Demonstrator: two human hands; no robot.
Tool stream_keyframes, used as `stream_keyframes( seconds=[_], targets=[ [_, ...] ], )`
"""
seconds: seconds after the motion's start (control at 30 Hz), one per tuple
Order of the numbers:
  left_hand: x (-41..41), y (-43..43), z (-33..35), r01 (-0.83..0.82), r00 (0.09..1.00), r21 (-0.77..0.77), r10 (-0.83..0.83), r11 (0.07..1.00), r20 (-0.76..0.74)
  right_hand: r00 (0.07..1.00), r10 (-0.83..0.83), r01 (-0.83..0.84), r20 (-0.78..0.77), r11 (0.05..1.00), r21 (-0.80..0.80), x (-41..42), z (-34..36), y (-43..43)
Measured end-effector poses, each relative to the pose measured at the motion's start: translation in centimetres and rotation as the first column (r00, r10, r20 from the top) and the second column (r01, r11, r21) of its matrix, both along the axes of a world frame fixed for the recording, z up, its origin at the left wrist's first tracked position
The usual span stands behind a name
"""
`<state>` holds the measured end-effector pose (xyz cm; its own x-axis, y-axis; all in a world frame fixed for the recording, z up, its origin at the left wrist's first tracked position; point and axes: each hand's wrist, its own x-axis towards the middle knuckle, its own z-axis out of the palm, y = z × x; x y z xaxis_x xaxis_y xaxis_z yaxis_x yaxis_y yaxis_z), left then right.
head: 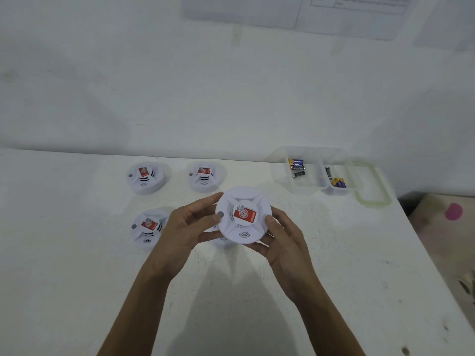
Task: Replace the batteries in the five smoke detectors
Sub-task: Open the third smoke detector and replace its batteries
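Note:
I hold a round white smoke detector [244, 217] with a red label above the white table [77, 265], its face tilted towards me. My left hand [187, 227] grips its left rim and my right hand [282, 240] grips its right and lower rim. Three more detectors lie on the table: one at the back left [146, 177], one at the back middle [204, 176], one at the front left [147, 228]. Part of a further detector [222, 241] shows under the held one. Two clear boxes at the back right hold batteries, the left box [298, 168] and the right box [336, 178].
A clear lid with a green rim [372, 186] lies behind and beside the boxes. The white wall stands close behind the table, with papers taped high up. The table's right edge drops to a floor with a pink object [453, 211].

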<state>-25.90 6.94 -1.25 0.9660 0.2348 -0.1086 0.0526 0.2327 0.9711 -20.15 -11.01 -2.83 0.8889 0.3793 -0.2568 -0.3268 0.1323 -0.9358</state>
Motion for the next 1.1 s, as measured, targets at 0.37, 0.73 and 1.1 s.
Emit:
stream_keyframes(
  seconds=[0.37,0.73,1.1],
  targets=[
    [-0.01,-0.17,0.08,-0.013,1.0,0.02,0.013,1.0,-0.001,1.0,-0.004,0.004,-0.007,1.0,-0.001,-0.15,0.09,-0.01],
    [-0.09,-0.25,0.14,-0.006,1.0,0.005,0.006,1.0,0.003,1.0,-0.005,0.005,-0.007,1.0,-0.002,-0.25,0.03,-0.15],
    [-0.14,-0.24,-0.02,-0.006,1.0,0.009,0.006,1.0,-0.003,1.0,-0.012,0.012,-0.019,1.0,-0.02,-0.22,-0.13,-0.14]
  ],
)
